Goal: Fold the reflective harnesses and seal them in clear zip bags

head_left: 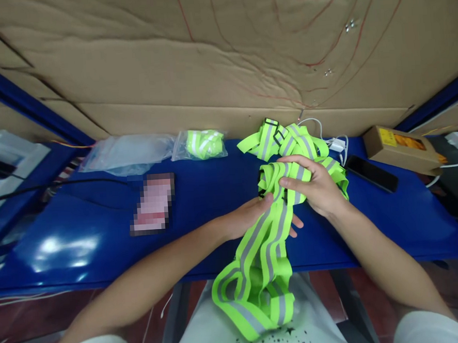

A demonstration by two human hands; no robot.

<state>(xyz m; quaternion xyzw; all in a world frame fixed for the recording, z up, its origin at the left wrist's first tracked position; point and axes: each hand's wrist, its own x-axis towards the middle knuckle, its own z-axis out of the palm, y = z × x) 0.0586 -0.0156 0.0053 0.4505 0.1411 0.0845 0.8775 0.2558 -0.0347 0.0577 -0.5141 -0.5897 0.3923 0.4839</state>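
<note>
A long neon yellow-green reflective strap (pixel 253 253) with a grey stripe runs through both hands, and its loops hang over the table's front edge against my shirt. My right hand (pixel 317 187) grips the gathered upper folds between thumb and fingers. Lower down, my left hand (pixel 251 214) passes behind the strap with its thumb in front; its fingertips show on the far side. Behind my hands lies a pile of similar reflective straps (pixel 300 141) with black buckles, part of it hidden by my right hand.
On the blue table (pixel 203 204) are a clear bag with a folded green strap (pixel 205 144), a stack of clear plastic bags (pixel 130 151), a pixelated phone-like object (pixel 152 203), a black phone (pixel 372 173), a white charger (pixel 336 144) and a cardboard box (pixel 402 150). Cardboard (pixel 148 67) stands behind.
</note>
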